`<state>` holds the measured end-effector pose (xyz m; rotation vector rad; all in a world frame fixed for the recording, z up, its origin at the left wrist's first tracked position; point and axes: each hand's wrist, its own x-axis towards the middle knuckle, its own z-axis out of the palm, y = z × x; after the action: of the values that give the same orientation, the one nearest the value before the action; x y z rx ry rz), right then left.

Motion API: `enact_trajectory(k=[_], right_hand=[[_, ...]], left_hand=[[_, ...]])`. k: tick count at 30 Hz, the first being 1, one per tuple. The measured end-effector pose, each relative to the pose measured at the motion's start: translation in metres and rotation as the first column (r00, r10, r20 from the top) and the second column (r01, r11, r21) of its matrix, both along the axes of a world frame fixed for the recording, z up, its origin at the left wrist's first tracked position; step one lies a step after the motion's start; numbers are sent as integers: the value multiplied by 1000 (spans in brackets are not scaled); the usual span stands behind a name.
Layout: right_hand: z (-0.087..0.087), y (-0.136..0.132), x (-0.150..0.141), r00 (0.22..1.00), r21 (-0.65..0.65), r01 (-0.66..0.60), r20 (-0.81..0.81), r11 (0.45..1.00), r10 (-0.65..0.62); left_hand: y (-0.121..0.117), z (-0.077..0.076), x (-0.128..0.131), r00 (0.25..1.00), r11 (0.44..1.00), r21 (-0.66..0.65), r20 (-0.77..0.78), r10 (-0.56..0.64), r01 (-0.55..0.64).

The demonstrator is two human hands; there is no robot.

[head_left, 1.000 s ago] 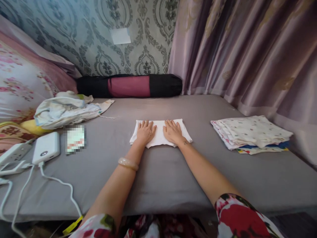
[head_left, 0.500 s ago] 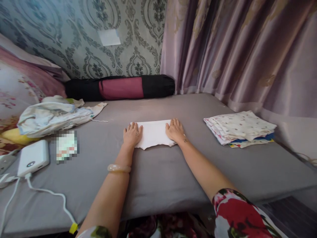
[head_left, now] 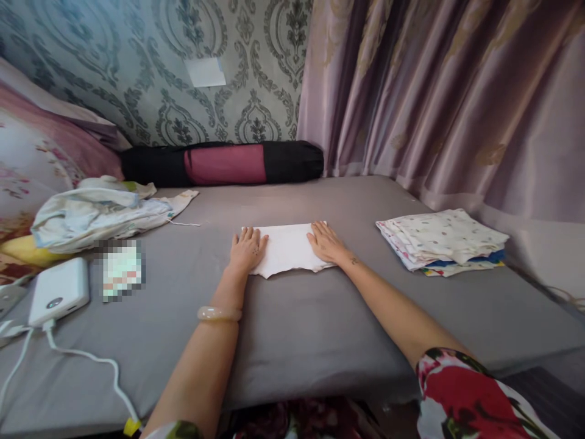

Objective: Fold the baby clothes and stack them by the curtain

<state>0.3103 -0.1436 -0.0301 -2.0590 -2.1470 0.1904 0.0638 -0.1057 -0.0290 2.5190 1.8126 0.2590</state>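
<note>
White cloth (head_left: 290,250) lies flat on the grey sheet (head_left: 301,335), straight ahead of me, under both my palms. Left hand (head_left: 248,249) rests over its left end, right hand (head_left: 328,245) over its right; fingers spread and flat, nothing pinched or clenched, both grips loose. Reads as light, soft and limp, likely a knit: no risk of breaking, little slip, but easily rucked if the palms drag unevenly. Far edge runs nearly straight; near edge is wavy, with a small point toward my left. Best hold, I judge, is at the two ends, thumbs above and fingers beneath, kept level so the middle does not sag. Farther out, to the right and well apart: stack of folded cloths (head_left: 443,238), patterned one on top. To the left: rumpled garment (head_left: 100,213), white power bank (head_left: 59,292) nearer me. Beyond, by the wall: black-and-maroon bag (head_left: 223,163).
</note>
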Motion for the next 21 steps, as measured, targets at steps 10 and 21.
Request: enact_trajectory(k=[10,21], right_hand=[[10,-2,-11,999,-9,32,33,999,-32],[1,2,-52,1000,50,14,-6,999,-14]], left_hand=[[-3,3,3,999,997,73,34,-3,0],[-7,-1,8,995,998,5,78,-58,58]])
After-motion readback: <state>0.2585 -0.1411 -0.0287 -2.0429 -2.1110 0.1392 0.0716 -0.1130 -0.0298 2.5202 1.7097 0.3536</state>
